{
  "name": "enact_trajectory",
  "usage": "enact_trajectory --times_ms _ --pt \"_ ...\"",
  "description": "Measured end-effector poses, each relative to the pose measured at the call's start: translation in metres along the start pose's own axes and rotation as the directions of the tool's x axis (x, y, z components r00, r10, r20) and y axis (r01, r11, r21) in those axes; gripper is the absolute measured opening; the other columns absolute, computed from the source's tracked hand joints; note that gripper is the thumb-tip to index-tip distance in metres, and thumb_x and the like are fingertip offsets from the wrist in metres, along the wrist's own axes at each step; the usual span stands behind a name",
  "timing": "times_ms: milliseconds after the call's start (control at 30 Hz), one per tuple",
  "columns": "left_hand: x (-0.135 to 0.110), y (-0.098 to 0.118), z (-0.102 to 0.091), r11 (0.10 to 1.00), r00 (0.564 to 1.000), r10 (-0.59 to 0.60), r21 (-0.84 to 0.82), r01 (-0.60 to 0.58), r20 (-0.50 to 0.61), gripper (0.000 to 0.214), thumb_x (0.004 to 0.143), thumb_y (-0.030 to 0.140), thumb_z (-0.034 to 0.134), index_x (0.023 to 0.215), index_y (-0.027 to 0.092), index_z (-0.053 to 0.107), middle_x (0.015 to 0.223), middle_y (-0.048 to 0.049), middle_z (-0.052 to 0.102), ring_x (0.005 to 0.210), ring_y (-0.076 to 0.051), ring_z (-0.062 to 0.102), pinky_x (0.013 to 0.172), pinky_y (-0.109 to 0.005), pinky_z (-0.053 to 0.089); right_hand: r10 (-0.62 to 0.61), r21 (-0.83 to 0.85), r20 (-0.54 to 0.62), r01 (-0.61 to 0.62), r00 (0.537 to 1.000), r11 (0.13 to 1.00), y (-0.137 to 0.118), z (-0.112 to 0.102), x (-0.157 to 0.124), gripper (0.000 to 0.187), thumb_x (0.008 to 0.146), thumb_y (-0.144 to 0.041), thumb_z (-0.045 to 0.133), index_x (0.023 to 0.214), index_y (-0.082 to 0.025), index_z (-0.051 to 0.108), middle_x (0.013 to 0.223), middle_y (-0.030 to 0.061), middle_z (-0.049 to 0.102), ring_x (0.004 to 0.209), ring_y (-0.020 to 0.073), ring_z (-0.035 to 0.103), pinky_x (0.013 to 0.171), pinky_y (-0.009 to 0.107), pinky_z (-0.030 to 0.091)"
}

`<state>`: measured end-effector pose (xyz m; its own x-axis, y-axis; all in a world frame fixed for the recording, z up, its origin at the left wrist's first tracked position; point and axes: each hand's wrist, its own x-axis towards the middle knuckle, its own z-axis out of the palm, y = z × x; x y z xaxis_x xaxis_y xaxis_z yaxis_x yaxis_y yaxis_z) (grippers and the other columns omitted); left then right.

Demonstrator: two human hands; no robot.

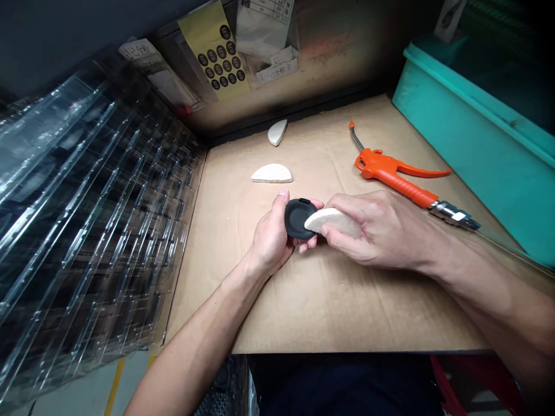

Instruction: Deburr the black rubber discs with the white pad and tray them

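My left hand (277, 234) is closed round the edge of a small black rounded cap-like part (297, 218), its hollow face turned up. Between the thumb and fingers of my right hand (368, 228) is a white felt pad (332, 221), whose tip lies against the right side of the black part. Beyond my hands, a half-round white felt piece (272, 173) rests on the cardboard. A smaller white felt piece (277, 132) lies farther back.
An orange air blow gun (390, 167) with a metal coupling lies on the cardboard (225, 231) at right. Beside it stands a teal bin (468, 121). Stacked clear plastic trays (95, 231) rise at left. A yellow sticker sheet (214, 52) hangs on the back wall.
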<state>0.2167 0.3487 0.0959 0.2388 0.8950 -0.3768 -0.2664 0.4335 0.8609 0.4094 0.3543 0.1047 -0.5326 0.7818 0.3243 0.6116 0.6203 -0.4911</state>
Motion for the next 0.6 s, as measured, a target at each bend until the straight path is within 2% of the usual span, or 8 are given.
enact_trajectory --times_ms 100,200,267,500,600 --pt "0.000 0.000 -0.003 0.999 0.998 -0.022 0.028 0.020 0.063 0.061 0.102 0.061 0.034 0.086 0.013 0.069 0.051 -0.0072 0.061 0.041 -0.014 0.052 0.041 -0.023 0.034 -0.008 -0.146 -0.087 -0.005 0.996 0.989 0.004 0.001 0.001 0.027 0.093 -0.038 0.052 0.087 -0.016 0.068 0.066 0.0021 0.061 0.057 0.0174 0.055 0.054 0.031 0.030" --pt "0.000 -0.001 -0.005 0.999 0.997 -0.037 0.029 0.035 0.070 0.063 0.103 0.060 0.032 0.074 0.015 0.064 0.050 -0.0082 0.060 0.042 -0.014 0.052 0.043 -0.024 0.035 -0.049 -0.230 -0.164 0.011 0.985 0.973 0.003 0.005 0.001 0.029 0.096 -0.038 0.051 0.090 -0.015 0.067 0.069 0.0038 0.062 0.060 0.0195 0.058 0.054 0.033 0.031" --pt "0.000 -0.001 -0.004 0.999 0.997 -0.031 0.016 0.030 0.069 0.064 0.103 0.061 0.031 0.072 0.015 0.063 0.051 -0.0077 0.060 0.043 -0.014 0.054 0.043 -0.024 0.036 -0.059 -0.249 -0.189 0.010 0.980 0.968 0.000 0.009 0.001 0.029 0.098 -0.037 0.051 0.095 -0.014 0.068 0.071 0.0040 0.064 0.059 0.0198 0.059 0.054 0.033 0.031" --pt "0.000 -0.003 0.003 1.000 1.000 0.005 0.001 -0.005 0.024 0.064 0.105 0.057 0.029 0.068 0.016 0.062 0.051 -0.0059 0.059 0.047 -0.014 0.059 0.044 -0.023 0.042 -0.022 -0.191 -0.225 -0.022 0.974 0.981 -0.010 0.021 0.001 0.025 0.101 -0.036 0.050 0.096 -0.017 0.064 0.079 0.0049 0.070 0.064 0.0203 0.065 0.054 0.033 0.033" --pt "-0.001 -0.004 0.005 1.000 1.000 0.008 0.026 -0.008 0.002 0.065 0.104 0.060 0.034 0.064 0.016 0.060 0.051 -0.0068 0.060 0.046 -0.014 0.057 0.044 -0.024 0.042 -0.004 -0.099 -0.254 -0.022 0.967 0.995 -0.013 0.023 0.001 0.024 0.101 -0.035 0.051 0.097 -0.015 0.065 0.078 0.0052 0.070 0.065 0.0210 0.067 0.054 0.033 0.037"
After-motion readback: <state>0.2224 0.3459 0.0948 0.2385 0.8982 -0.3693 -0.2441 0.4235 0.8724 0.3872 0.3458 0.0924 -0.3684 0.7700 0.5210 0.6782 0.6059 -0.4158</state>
